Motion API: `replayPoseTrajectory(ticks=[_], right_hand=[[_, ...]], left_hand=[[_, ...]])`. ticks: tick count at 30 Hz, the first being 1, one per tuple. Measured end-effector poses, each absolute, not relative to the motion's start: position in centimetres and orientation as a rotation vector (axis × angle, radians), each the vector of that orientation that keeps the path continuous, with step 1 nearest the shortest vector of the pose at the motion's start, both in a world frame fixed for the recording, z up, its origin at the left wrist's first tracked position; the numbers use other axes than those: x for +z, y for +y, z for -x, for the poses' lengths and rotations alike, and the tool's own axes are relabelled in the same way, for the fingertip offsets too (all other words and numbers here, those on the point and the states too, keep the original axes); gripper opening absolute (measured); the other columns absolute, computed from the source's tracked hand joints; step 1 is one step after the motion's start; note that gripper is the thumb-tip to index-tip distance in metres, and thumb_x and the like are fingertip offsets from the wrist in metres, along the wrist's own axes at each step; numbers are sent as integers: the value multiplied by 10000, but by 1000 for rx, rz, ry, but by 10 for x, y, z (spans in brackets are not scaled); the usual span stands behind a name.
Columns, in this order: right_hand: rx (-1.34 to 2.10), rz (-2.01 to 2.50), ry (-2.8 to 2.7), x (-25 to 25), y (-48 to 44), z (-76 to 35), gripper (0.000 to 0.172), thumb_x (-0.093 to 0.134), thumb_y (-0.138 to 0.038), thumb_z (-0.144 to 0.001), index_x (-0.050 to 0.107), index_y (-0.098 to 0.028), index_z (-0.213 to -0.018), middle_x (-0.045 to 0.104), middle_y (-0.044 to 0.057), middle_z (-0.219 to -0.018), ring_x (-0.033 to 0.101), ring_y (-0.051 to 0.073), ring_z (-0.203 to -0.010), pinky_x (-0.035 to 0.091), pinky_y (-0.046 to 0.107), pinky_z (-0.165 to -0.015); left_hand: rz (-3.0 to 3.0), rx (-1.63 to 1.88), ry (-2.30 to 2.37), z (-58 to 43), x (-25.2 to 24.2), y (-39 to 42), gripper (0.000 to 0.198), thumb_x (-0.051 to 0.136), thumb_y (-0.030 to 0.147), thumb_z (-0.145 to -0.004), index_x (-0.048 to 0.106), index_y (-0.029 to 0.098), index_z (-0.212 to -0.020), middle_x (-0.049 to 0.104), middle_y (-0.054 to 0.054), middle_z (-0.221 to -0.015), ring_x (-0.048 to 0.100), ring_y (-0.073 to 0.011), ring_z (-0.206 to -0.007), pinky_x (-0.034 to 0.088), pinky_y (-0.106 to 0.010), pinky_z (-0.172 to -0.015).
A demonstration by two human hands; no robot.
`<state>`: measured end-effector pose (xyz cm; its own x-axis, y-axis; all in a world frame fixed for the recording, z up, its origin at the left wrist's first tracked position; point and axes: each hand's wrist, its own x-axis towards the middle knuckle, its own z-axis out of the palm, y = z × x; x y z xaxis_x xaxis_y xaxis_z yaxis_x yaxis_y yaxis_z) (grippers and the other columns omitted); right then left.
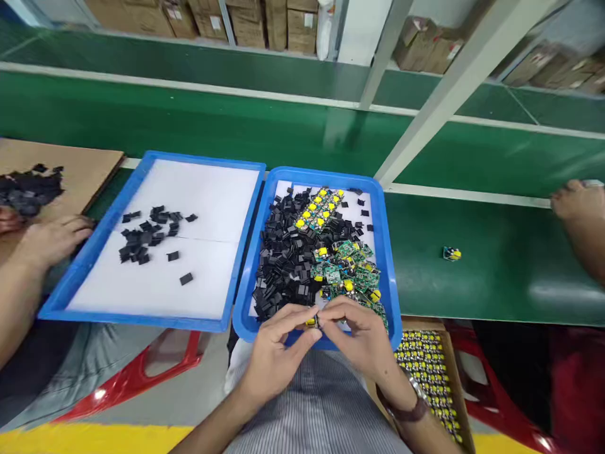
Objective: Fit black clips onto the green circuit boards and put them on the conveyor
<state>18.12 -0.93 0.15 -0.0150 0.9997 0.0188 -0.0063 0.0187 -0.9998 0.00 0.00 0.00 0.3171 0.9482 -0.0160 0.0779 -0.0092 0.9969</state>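
My left hand [280,343] and my right hand [358,329] meet at the near rim of a blue tray [391,277]. Between their fingertips they pinch a small circuit board [311,322] with a yellow part; much of it is hidden by the fingers. Inside the tray, black plastic clips [288,252] are heaped on the left. Loose green circuit boards [352,272] with yellow parts pile up on the right. Across the top of the heap lies a panel of joined boards [320,208].
Left of my tray stands a second blue tray [246,252] holding black clips [150,233]. A co-worker's hand [55,238] is beside it. One board [452,253] sits on the green belt [496,277], with another person's hand [579,200] farther right. Below is a box of boards [428,378].
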Motion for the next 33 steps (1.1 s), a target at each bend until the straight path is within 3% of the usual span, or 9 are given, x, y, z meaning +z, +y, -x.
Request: replayPoseTrajectory(ticks=[2,4,7,11,18,28,33], right_hand=[[1342,1159,-1083,-4,-9,-181,89,769,-190,-879,826,-257,-869,742,16,-811,682,147,-738,579,262,-656],[1435,1149,-969,-7,-10,-181,45,788,-233,-875,827,-255,-883,741,11,-789,685,142,-684,592,261,-623],[1507,1167,-849,-7,-13,-181,108,827,-269,-859,830,-262,-966,751,4,-772,702,138,-637,626,277,-646],[1411,1178,-894,-5,-22,-181,173,835,-301,-864,840,-302,-1037,775,38,-959,736,165,-807,648,306,-762],[1100,1269,-1225,-6,-40,-172,416,745,-206,-943,722,-395,-1313,714,58,-1217,681,221,-1116,588,409,-972],[1031,1246,-1398,-2,-39,-161,387,619,-143,-995,728,-351,-1302,696,63,-1134,665,216,-1053,584,393,-914],[1065,1177,-1382,-3,-33,-162,374,710,-175,-946,728,-352,-1274,688,49,-1131,665,212,-1032,576,400,-918]], left_hand=[[-1440,855,1036,4,-1,-1,386,715,239,-963,705,379,-1323,692,-32,-1045,679,-158,-926,609,-288,-798],[-1507,816,1033,7,0,-1,427,711,237,-963,674,362,-1369,673,-43,-1055,679,-165,-926,625,-299,-788],[-1659,818,995,9,4,-3,509,657,151,-979,604,362,-1440,630,-74,-1298,684,-187,-1116,630,-344,-930],[-1826,1107,1052,4,8,-4,506,589,34,-974,614,286,-1412,663,-70,-1305,664,-179,-1206,578,-345,-1061],[-1928,1134,1122,0,4,-7,457,651,48,-941,609,189,-1374,694,-93,-1233,697,-187,-1129,598,-305,-1016],[-2100,1232,1230,0,-6,-16,461,653,44,-932,595,153,-1376,701,-122,-1199,714,-217,-1106,626,-335,-980],[-2117,1220,1185,2,-7,-13,428,663,73,-943,590,123,-1362,698,-141,-1205,708,-223,-1120,626,-335,-991]])
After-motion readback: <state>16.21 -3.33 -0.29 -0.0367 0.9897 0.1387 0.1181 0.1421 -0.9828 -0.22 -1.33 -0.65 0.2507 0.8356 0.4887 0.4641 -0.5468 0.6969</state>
